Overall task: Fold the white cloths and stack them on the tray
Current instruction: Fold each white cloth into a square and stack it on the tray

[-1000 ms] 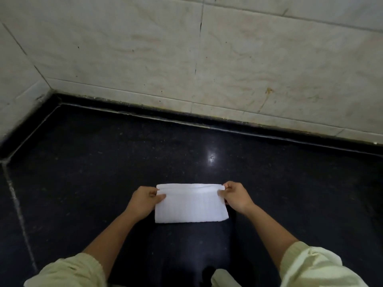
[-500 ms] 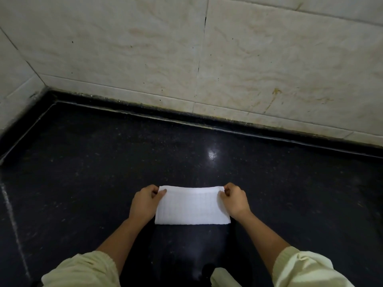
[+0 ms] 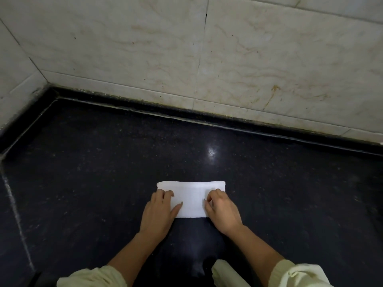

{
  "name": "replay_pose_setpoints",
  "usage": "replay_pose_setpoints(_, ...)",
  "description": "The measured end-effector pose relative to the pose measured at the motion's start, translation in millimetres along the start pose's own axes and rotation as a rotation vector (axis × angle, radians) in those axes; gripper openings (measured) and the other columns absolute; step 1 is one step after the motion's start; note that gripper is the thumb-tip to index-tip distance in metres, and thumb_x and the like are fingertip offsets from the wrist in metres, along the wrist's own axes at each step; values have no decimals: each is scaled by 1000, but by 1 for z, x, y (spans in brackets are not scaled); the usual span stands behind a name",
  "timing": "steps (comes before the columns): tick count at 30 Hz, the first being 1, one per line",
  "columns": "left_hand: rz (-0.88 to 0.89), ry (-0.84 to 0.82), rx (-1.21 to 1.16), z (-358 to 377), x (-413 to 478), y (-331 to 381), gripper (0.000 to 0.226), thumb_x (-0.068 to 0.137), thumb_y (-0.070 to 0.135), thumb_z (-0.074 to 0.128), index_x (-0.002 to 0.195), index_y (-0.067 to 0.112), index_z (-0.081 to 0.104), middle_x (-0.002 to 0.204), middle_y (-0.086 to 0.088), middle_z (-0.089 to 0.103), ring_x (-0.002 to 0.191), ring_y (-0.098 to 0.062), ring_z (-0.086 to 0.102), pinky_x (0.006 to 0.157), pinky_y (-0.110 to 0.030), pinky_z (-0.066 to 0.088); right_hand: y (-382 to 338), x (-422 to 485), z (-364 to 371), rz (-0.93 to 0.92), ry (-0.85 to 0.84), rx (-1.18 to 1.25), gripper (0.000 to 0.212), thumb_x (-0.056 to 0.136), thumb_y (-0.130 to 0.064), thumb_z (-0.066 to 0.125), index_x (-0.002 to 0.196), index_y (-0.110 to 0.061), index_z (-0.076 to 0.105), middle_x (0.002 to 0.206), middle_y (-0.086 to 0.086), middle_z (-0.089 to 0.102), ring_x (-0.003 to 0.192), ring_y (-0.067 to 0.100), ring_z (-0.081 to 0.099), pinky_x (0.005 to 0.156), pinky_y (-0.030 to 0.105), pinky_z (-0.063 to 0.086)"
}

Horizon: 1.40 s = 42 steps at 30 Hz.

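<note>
A white cloth [image 3: 191,198] lies folded into a flat rectangle on the black stone counter [image 3: 93,172], close in front of me. My left hand [image 3: 158,214] rests on its left end, thumb stretched across the fabric and bent fingertips touching it. My right hand [image 3: 222,213] covers the right end, its bent fingers pressing down on the cloth. Neither hand lifts any part of it. No tray is in view.
A tiled marble wall [image 3: 228,59] runs along the back and turns a corner at the left [image 3: 12,83]. A pale piece of fabric [image 3: 224,272] shows at the bottom edge between my cream sleeves; I cannot tell what it is.
Both hands let go of the cloth's far corners and slid back toward me onto its near half. The cloth now lies flat with its far edge uncovered.
</note>
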<state>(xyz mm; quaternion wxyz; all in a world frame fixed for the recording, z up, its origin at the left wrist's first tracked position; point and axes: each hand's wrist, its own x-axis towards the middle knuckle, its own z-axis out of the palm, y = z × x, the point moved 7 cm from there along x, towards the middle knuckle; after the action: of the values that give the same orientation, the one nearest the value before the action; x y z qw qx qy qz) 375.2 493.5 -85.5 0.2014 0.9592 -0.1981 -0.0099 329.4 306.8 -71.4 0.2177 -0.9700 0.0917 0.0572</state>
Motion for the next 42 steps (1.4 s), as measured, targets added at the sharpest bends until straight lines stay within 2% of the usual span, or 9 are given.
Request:
replay_pose_setpoints(5, -179, -162, -158, 11, -14, -21, 47, 89, 56, 52, 127, 29, 44, 114, 6, 41, 99, -10, 47, 70, -24, 48, 23, -9, 2, 125, -33, 26, 23, 100, -34, 40, 85, -18, 44, 91, -2, 52, 85, 14, 51, 70, 29, 44)
replay_pose_setpoints(9, -201, -216, -289, 8, -13, -26, 56, 84, 54, 61, 132, 32, 39, 109, 9, 39, 100, -7, 46, 78, -24, 49, 38, -11, -4, 233, -11, 95, 23, 98, -34, 46, 83, -16, 49, 90, -3, 55, 83, 14, 54, 70, 31, 48)
replay_pose_setpoints(13, -234, -238, -374, 8, -10, -32, 63, 80, 51, 69, 132, 33, 40, 108, 8, 41, 100, -8, 49, 84, -28, 49, 49, -12, -7, 400, 10, 224, 21, 89, -36, 61, 92, -16, 53, 94, -3, 57, 82, 13, 58, 72, 35, 54)
replay_pose_setpoints(18, -243, -271, -390, 7, -8, -33, 62, 77, 50, 72, 129, 36, 41, 104, 9, 41, 96, -8, 50, 83, -28, 48, 53, -8, -12, 587, 12, 304, 49, 79, -31, 72, 115, -10, 46, 112, 2, 49, 104, 23, 57, 85, 41, 53)
replay_pose_setpoints(24, -259, -290, -405, 5, -7, -32, 62, 76, 49, 73, 127, 37, 41, 106, 8, 41, 98, -8, 51, 85, -27, 48, 55, -5, 3, 824, -82, 563, 40, 78, -19, 70, 110, 0, 54, 106, 11, 63, 86, 23, 61, 67, 32, 53)
replay_pose_setpoints(27, -267, -280, -408, 3, -8, -32, 61, 75, 48, 74, 126, 36, 42, 105, 7, 42, 97, -9, 52, 86, -29, 49, 51, -3, 7, 794, -114, 624, 21, 77, -18, 70, 90, -3, 62, 96, 10, 66, 79, 21, 62, 59, 28, 49)
replay_pose_setpoints(31, -273, -244, -430, 0, -9, -31, 62, 74, 46, 76, 125, 35, 43, 103, 8, 43, 94, -8, 52, 79, -27, 48, 47, -4, 0, 717, -61, 679, 12, 78, -14, 68, 80, -8, 58, 87, 6, 63, 73, 17, 59, 58, 26, 46)
replay_pose_setpoints(36, -450, -122, -642, -4, -10, -46, 57, 71, 36, 82, 116, 28, 47, 96, 0, 53, 80, -11, 54, 65, -22, 44, 36, 2, -18, 607, 44, 725, 20, 79, -13, 65, 70, -11, 47, 75, 4, 55, 69, 16, 49, 61, 28, 39)
replay_pose_setpoints(42, -485, -158, -730, -4, -8, -57, 40, 81, 14, 73, 117, 15, 55, 88, -7, 58, 73, -15, 55, 70, -27, 49, -22, 18, -29, 292, -41, 627, 29, 78, -14, 67, 63, -18, 42, 65, -3, 49, 61, 11, 46, 58, 25, 37)
